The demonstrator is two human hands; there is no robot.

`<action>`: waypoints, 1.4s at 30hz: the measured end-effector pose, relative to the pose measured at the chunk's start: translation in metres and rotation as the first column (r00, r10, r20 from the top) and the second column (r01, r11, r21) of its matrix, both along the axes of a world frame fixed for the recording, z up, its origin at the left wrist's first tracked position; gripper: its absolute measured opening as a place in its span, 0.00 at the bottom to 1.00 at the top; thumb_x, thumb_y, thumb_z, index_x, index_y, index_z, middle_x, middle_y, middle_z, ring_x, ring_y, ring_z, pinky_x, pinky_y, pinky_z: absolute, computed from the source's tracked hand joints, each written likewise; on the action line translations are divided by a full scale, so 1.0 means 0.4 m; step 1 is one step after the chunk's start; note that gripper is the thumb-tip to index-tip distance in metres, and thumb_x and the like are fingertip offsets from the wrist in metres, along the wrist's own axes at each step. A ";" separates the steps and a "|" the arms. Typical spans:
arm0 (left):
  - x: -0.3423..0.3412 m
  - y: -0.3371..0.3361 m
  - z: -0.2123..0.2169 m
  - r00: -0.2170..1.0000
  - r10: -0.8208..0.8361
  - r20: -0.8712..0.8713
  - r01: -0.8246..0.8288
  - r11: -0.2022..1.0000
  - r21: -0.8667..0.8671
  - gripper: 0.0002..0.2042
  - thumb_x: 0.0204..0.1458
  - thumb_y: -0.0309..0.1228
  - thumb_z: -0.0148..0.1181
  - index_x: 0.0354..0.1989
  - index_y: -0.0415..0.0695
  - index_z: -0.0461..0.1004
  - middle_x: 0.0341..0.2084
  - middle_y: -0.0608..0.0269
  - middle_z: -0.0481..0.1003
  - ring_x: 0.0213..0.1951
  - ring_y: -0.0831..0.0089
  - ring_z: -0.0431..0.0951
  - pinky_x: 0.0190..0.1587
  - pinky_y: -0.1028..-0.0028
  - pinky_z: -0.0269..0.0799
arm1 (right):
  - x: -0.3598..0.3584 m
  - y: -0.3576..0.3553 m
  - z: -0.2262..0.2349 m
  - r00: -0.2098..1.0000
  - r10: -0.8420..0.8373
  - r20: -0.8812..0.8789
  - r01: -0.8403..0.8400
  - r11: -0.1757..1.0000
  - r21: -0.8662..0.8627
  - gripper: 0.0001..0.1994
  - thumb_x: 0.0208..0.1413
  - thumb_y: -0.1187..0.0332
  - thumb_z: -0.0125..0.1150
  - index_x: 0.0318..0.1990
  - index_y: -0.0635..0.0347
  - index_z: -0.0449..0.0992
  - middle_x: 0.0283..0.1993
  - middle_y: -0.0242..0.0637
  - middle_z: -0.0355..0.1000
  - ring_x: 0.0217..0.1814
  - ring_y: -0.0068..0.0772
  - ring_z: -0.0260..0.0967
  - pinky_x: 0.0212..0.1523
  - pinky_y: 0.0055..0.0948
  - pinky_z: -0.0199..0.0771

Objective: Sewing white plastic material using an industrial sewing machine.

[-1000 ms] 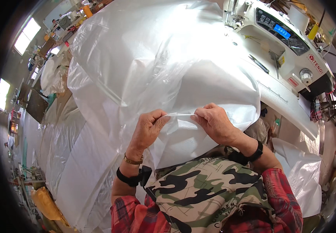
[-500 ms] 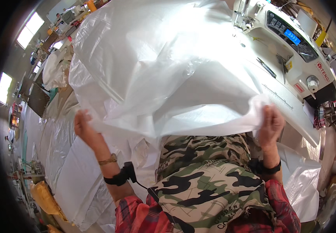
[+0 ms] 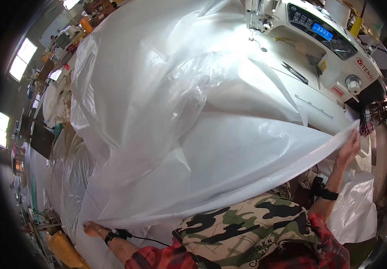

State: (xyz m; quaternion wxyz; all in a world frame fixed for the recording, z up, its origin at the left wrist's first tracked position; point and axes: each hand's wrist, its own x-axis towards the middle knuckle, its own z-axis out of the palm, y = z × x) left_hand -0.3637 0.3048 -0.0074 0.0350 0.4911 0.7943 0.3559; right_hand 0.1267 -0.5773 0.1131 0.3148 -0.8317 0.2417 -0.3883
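— From my remote station, what pose do I read in the head view?
— I see a wide spread: the left hand (image 3: 92,229) reaches low to the near left, closed on the edge of the white sheet (image 3: 242,143); the right hand (image 3: 349,150) is raised at the right, farther out, gripping that same edge.
— Where, relative to them, do I place the sheet?
— Between and beyond them. Its near edge runs in a shallow curve from one to the other, along the far side of the camouflage cloth (image 3: 238,224); its folds extend far, partly covering the bed of the sewing machine (image 3: 366,54).
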 end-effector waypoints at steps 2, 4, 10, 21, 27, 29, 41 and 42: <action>0.056 -0.049 0.036 0.981 -0.150 -0.120 0.145 0.988 -0.052 0.20 0.59 0.42 0.55 0.47 0.35 0.78 0.43 0.47 0.80 0.43 0.53 0.81 0.46 0.60 0.77 | 0.010 0.080 0.086 0.989 0.059 0.132 -0.003 0.919 -0.393 0.16 0.67 0.62 0.51 0.53 0.67 0.74 0.49 0.49 0.74 0.50 0.42 0.70 0.54 0.34 0.67; 0.166 -0.089 0.085 0.729 -0.135 -0.671 0.351 0.915 0.197 0.20 0.62 0.40 0.55 0.53 0.34 0.73 0.45 0.45 0.78 0.44 0.55 0.81 0.47 0.60 0.77 | -0.002 0.185 0.155 0.938 0.256 0.232 -0.040 0.746 -0.664 0.17 0.65 0.68 0.53 0.59 0.65 0.71 0.59 0.46 0.70 0.61 0.43 0.66 0.63 0.36 0.61; 0.550 -0.503 0.234 0.013 -1.000 0.002 0.955 0.013 0.297 0.15 0.63 0.29 0.48 0.27 0.38 0.77 0.26 0.58 0.78 0.36 0.66 0.78 0.45 0.66 0.72 | 0.005 0.548 0.086 0.165 0.967 -0.193 -0.979 0.185 0.091 0.16 0.58 0.72 0.60 0.53 0.64 0.74 0.55 0.46 0.73 0.58 0.43 0.69 0.60 0.36 0.68; 0.963 -0.932 0.186 -0.709 -0.585 0.394 0.623 -0.781 -0.038 0.09 0.57 0.29 0.59 0.40 0.37 0.79 0.32 0.47 0.80 0.33 0.57 0.82 0.37 0.68 0.76 | 0.176 1.045 -0.173 -0.254 0.913 0.321 -0.543 -0.409 0.733 0.21 0.59 0.60 0.63 0.54 0.66 0.75 0.54 0.42 0.73 0.54 0.32 0.70 0.56 0.32 0.69; 1.105 -0.896 0.071 -0.801 -0.473 0.367 0.560 -0.809 0.181 0.17 0.58 0.35 0.57 0.50 0.34 0.75 0.42 0.55 0.79 0.36 0.57 0.82 0.38 0.62 0.74 | 0.070 1.193 0.175 -0.758 0.609 0.231 -0.470 -0.757 0.455 0.24 0.63 0.61 0.58 0.64 0.61 0.66 0.49 0.40 0.76 0.50 0.29 0.72 0.53 0.31 0.72; 1.118 -0.878 0.046 -0.740 -0.537 0.406 0.622 -0.776 0.107 0.17 0.58 0.35 0.57 0.50 0.34 0.74 0.42 0.55 0.79 0.36 0.57 0.81 0.38 0.62 0.74 | 0.006 1.175 0.275 -0.787 0.319 0.529 -0.272 -0.948 0.167 0.27 0.63 0.60 0.59 0.65 0.61 0.64 0.49 0.40 0.77 0.49 0.29 0.73 0.52 0.29 0.73; 1.080 -0.798 0.010 -0.569 -0.775 0.276 0.785 -0.612 -0.097 0.18 0.58 0.35 0.57 0.50 0.34 0.74 0.43 0.55 0.79 0.38 0.57 0.80 0.40 0.62 0.73 | 0.307 1.053 -0.166 -0.126 0.749 -0.650 -0.988 -0.156 0.012 0.19 0.54 0.55 0.55 0.45 0.58 0.82 0.48 0.48 0.77 0.48 0.46 0.75 0.51 0.41 0.71; 1.077 -0.791 0.009 -0.557 -0.786 0.267 0.794 -0.598 -0.104 0.18 0.58 0.35 0.57 0.50 0.34 0.74 0.43 0.55 0.79 0.38 0.57 0.80 0.40 0.62 0.73 | 0.317 1.075 -0.189 -0.102 0.743 -0.661 -0.991 -0.137 -0.001 0.19 0.53 0.56 0.55 0.45 0.58 0.82 0.48 0.48 0.77 0.48 0.46 0.75 0.51 0.41 0.71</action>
